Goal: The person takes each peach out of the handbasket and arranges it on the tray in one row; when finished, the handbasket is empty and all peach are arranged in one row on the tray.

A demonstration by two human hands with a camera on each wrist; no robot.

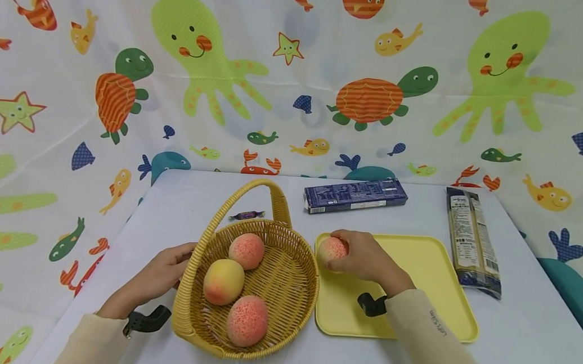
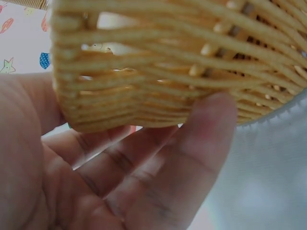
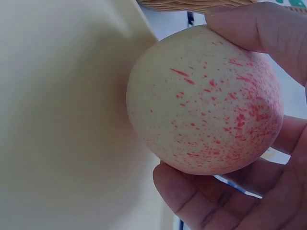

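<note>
Curling round a pale, red-speckled peach, the right hand grips the fruit at the near-left corner of the flat yellow plastic tray, close to the tray's left rim; the right wrist view shows fingers wrapped over the top of the peach and others cupped beneath it, with the peach against the tray surface or just above it, which of the two I cannot tell. On the other side, the left hand rests against the outer left wall of the round woven yellow wicker basket, its fingers nearly straight, close together and laid flat on the weave, curled round nothing. Inside the basket lie three more peaches: a pink-speckled one nearest, a yellow-orange one to its left, and a pink one farther back below the arched handle. Basket and tray stand just beside each other on the white-covered table. Beyond the basket lies a small purple wrapped sweet; farther back a long dark-blue carton, and to the right of the tray a long dark packet. Behind the table hangs a sea-creature cloth.
</note>
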